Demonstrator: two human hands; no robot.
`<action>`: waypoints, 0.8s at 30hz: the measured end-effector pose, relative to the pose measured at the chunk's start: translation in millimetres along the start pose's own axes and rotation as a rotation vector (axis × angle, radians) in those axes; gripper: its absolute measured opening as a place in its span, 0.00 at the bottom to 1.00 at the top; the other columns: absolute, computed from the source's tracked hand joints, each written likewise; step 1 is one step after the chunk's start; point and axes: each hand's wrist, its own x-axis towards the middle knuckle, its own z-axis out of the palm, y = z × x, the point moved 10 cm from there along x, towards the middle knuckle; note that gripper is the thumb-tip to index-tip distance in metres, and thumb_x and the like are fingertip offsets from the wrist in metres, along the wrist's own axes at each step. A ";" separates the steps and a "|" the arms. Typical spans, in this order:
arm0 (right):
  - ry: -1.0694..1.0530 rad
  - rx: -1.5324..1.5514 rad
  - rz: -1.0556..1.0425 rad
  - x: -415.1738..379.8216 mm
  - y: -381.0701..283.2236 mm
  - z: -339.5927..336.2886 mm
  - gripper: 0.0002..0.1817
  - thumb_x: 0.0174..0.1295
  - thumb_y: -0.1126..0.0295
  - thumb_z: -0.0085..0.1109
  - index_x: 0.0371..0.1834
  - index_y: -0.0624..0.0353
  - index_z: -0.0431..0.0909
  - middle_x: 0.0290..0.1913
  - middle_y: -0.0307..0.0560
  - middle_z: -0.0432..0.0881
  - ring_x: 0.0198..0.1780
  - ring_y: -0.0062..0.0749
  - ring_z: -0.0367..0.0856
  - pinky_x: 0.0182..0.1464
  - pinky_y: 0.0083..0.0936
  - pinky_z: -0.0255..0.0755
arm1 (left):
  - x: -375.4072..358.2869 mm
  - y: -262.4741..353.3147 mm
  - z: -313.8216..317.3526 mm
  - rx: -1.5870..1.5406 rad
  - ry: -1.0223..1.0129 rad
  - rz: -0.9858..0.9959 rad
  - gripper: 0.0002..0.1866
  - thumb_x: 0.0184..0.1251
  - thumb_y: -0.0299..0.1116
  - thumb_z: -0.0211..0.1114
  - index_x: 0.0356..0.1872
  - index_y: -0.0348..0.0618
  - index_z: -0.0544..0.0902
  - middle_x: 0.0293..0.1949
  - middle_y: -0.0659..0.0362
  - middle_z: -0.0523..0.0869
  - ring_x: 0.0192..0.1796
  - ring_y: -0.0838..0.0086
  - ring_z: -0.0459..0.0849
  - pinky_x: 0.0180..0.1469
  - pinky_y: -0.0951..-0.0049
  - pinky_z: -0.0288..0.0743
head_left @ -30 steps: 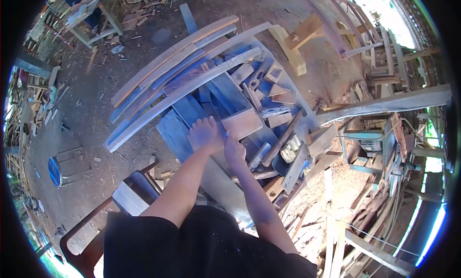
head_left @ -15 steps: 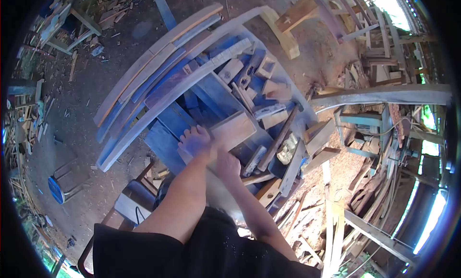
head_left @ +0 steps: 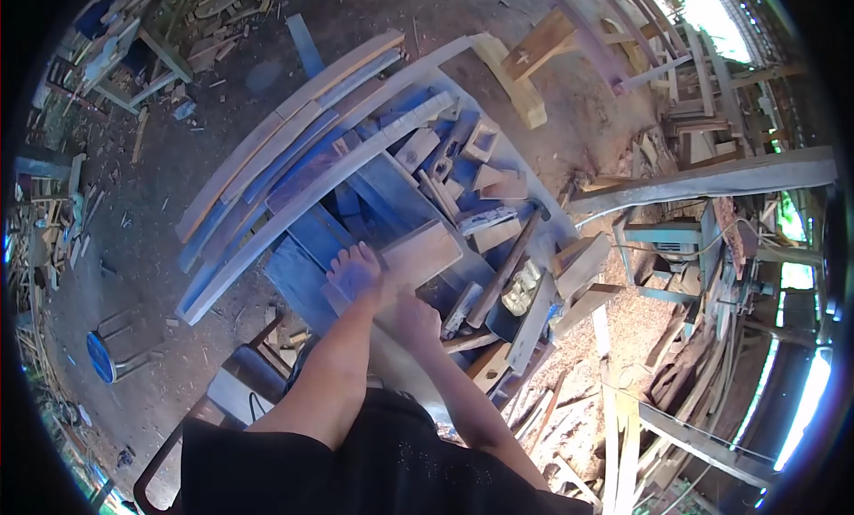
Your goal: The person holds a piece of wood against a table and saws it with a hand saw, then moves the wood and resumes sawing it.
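My left hand (head_left: 356, 270) lies on the near left end of a pale wooden board (head_left: 422, 255), its fingers spread and pointing forward. Just to the right, my right hand (head_left: 416, 322) is closed near the same board's near edge; what it holds, if anything, is hidden. Beneath the board is a blue-grey workbench (head_left: 307, 279). Wooden offcuts (head_left: 503, 184) and a dark wooden bar (head_left: 505, 279) lie on the bench to the right of the board.
Long curved planks (head_left: 276, 146) lie across the bench's far left side. A wooden beam (head_left: 712, 179) juts in from the right. A blue-topped stool (head_left: 100, 356) stands on the floor at left. Sawdust and scrap wood cover the ground at right.
The view has shifted slightly, so the bench's right part sits lower and further left. Both hands appear a little further left, still at the board.
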 end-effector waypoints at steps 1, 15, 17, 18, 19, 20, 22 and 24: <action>-0.017 0.004 -0.012 -4.0 2.1 -0.8 0.07 0.71 0.67 0.43 0.43 0.59 0.64 0.28 0.60 0.84 0.33 0.53 0.87 0.35 0.45 0.81 | -4.4 -3.0 -0.8 0.000 0.005 0.002 0.19 0.72 0.45 0.48 0.32 0.49 0.85 0.38 0.57 0.83 0.43 0.58 0.80 0.45 0.52 0.69; 0.049 0.018 -0.093 -30.9 20.8 1.1 0.13 0.69 0.68 0.45 0.51 0.63 0.67 0.23 0.56 0.83 0.26 0.50 0.86 0.28 0.44 0.79 | -15.1 2.0 12.2 0.028 -0.050 -0.081 0.18 0.68 0.48 0.51 0.34 0.51 0.86 0.39 0.57 0.85 0.46 0.58 0.81 0.49 0.53 0.68; -0.100 -0.059 0.056 -37.6 33.4 1.8 0.16 0.69 0.68 0.43 0.55 0.64 0.67 0.26 0.58 0.84 0.28 0.52 0.86 0.30 0.45 0.79 | -0.8 10.5 12.8 0.010 -0.026 -0.083 0.18 0.67 0.48 0.51 0.34 0.51 0.86 0.39 0.57 0.85 0.46 0.58 0.80 0.49 0.53 0.68; -0.113 -0.060 0.056 -33.3 36.4 7.1 0.16 0.69 0.68 0.43 0.55 0.64 0.67 0.26 0.58 0.84 0.28 0.52 0.86 0.30 0.45 0.79 | -4.0 9.4 13.7 0.014 -0.037 -0.084 0.17 0.67 0.48 0.52 0.33 0.52 0.86 0.39 0.57 0.84 0.46 0.58 0.80 0.49 0.53 0.67; -0.033 0.019 -0.014 -23.4 31.3 6.2 0.15 0.69 0.68 0.43 0.54 0.64 0.66 0.26 0.59 0.84 0.30 0.53 0.86 0.31 0.46 0.79 | -8.4 4.2 13.9 0.023 -0.046 -0.091 0.17 0.66 0.47 0.52 0.33 0.52 0.86 0.38 0.57 0.84 0.45 0.59 0.80 0.48 0.53 0.67; 0.040 0.103 -0.076 -18.5 24.4 3.8 0.14 0.70 0.68 0.42 0.53 0.63 0.65 0.26 0.59 0.84 0.31 0.54 0.85 0.33 0.46 0.79 | -13.6 -3.1 15.6 0.042 -0.059 -0.101 0.17 0.66 0.47 0.52 0.33 0.52 0.86 0.38 0.57 0.84 0.45 0.59 0.80 0.48 0.53 0.67; -0.084 0.048 -0.099 5.1 12.5 13.5 0.10 0.70 0.69 0.41 0.48 0.62 0.65 0.28 0.61 0.84 0.32 0.56 0.85 0.34 0.48 0.79 | -9.8 4.4 13.1 0.032 -0.034 -0.051 0.16 0.66 0.47 0.53 0.34 0.53 0.87 0.38 0.58 0.84 0.45 0.59 0.80 0.48 0.54 0.67; -0.053 0.055 -0.086 10.3 7.2 10.3 0.06 0.69 0.70 0.42 0.42 0.61 0.65 0.28 0.61 0.84 0.32 0.56 0.85 0.34 0.48 0.79 | -7.2 3.3 16.4 0.046 -0.053 -0.065 0.16 0.65 0.48 0.53 0.34 0.54 0.87 0.38 0.58 0.84 0.45 0.59 0.80 0.48 0.53 0.67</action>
